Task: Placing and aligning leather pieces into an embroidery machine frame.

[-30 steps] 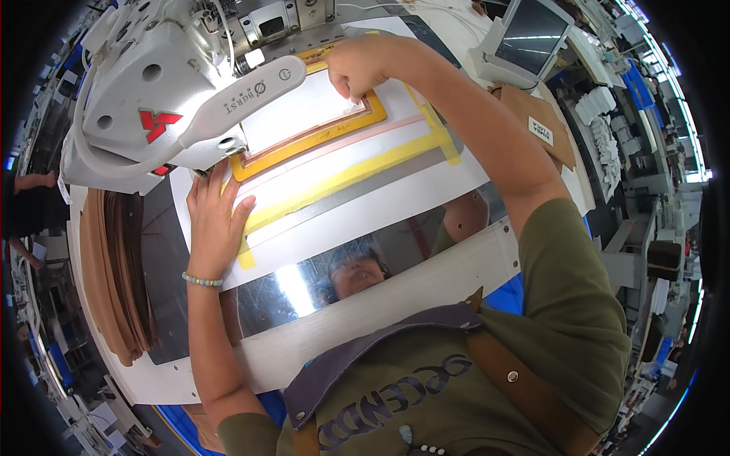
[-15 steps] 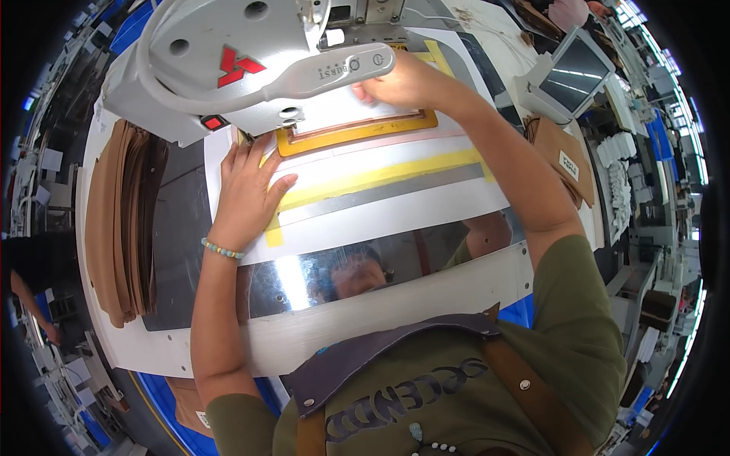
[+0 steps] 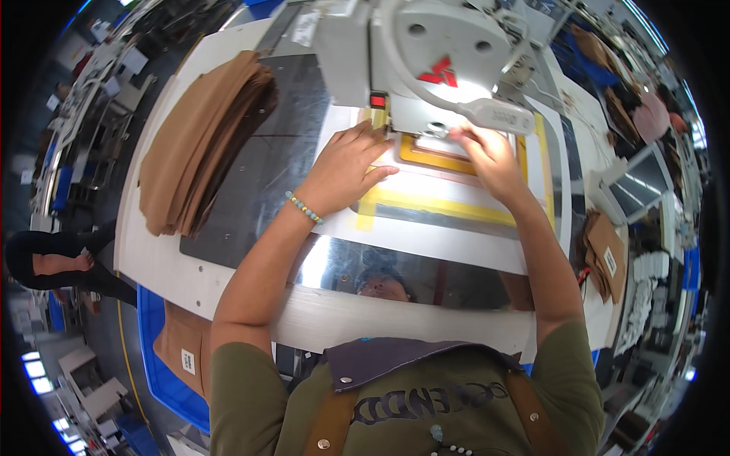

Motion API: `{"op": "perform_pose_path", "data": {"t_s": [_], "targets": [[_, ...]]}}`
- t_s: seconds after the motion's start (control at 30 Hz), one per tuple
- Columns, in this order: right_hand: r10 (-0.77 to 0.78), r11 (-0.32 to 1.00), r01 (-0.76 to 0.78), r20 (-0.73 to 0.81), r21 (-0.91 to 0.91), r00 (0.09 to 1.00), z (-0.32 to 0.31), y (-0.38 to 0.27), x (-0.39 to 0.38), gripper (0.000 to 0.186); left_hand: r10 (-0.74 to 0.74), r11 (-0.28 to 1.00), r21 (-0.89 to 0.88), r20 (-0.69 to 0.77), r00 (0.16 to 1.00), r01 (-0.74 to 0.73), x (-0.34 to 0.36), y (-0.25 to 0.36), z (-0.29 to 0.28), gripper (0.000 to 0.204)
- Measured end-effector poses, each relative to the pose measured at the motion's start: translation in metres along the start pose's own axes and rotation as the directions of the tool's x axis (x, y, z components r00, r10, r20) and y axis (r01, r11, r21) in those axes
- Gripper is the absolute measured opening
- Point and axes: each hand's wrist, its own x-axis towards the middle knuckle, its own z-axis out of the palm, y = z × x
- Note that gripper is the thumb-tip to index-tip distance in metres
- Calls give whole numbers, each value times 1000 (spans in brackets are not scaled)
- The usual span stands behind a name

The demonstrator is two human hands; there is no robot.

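My left hand (image 3: 348,163), a beaded bracelet at its wrist, lies open with fingers apart on a white sheet (image 3: 449,245) edged with yellow tape strips (image 3: 456,215), left of the machine's yellow rectangular frame (image 3: 430,160). My right hand (image 3: 489,158) is over that frame, just below the grey sewing machine head (image 3: 407,62); its fingers are curled and pinched near small metal parts, and what they hold, if anything, is too small to make out. A pale handle-shaped attachment (image 3: 502,116) on a curved tube reaches over my right hand.
Brown fabric pieces (image 3: 190,144) lie stacked at the left and more (image 3: 601,266) at the right, beside a screen (image 3: 636,190). A shiny metal plate (image 3: 471,286) runs along the table's front. A blue bin (image 3: 152,334) sits below left. Another person (image 3: 61,266) is at far left.
The view has swung to the left. My right hand has moved leftward along the frame, to beneath the machine head's lower edge. My left hand stays on the sheet at the frame's left.
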Motion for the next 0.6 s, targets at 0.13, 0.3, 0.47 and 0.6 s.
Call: {"op": "perform_pose_path", "data": {"t_s": [0.13, 0.3, 0.47, 0.6], "targets": [[-114, 990, 101, -146, -93, 983, -9, 12, -27, 20, -109, 954, 231, -332, 937, 192, -7, -52, -63, 33], [-254, 933, 200, -152, -300, 955, -7, 13, -23, 20, -381, 693, 497, -363, 850, 522, -48, -142, -135, 29], [-278, 924, 223, -146, -311, 949, -6, 6, -30, 20, -214, 623, 671, -348, 913, 402, -89, -163, -119, 40], [-277, 932, 228, -147, -281, 950, -8, 8, -33, 15, -302, 613, 650, -333, 893, 449, -78, -157, -121, 46]]}}
